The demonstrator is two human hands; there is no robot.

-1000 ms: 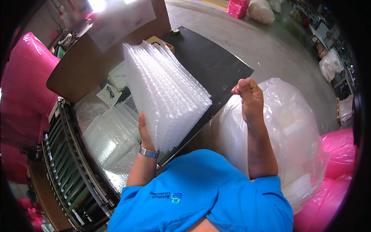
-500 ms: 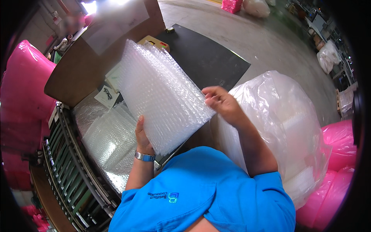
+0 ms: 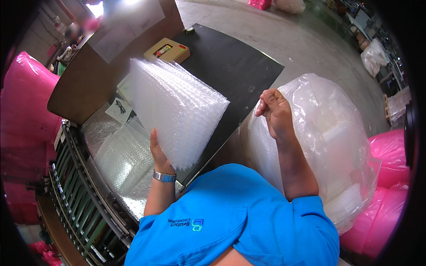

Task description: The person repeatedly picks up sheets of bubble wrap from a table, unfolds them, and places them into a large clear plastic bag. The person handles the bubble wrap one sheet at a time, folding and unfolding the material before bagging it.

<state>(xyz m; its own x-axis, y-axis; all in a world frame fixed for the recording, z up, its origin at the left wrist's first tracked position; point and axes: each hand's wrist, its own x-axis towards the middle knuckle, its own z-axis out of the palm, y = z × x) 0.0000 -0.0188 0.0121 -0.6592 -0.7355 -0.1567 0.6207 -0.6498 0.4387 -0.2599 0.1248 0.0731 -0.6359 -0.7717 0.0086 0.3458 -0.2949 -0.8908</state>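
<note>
My left hand [image 3: 160, 156], with a metal watch on its wrist, grips the lower left edge of a stack of clear bubble wrap sheets [image 3: 182, 113]. The stack stands tilted over the black tabletop [image 3: 242, 66], its layers fanned along the upper edge. Apart from the stack, to its right, my right hand [image 3: 277, 113] is raised with fingers curled together and nothing visible in them. Behind that hand bulges a large clear plastic bag [image 3: 328, 106] with white material inside. More bubble wrap [image 3: 124, 153] lies flat to the left of my left hand.
A small cardboard box [image 3: 179, 54] sits on the far part of the tabletop, near a brown upright panel [image 3: 71, 93]. A rack of green and metal bars [image 3: 84, 199] runs along the left. Pink plastic bags [image 3: 29, 106] stand at far left, with others [image 3: 384, 213] at right.
My right hand has come away from the stack's right edge and moved up and right. The stack has shifted slightly left and down, uncovering more of the cardboard box.
</note>
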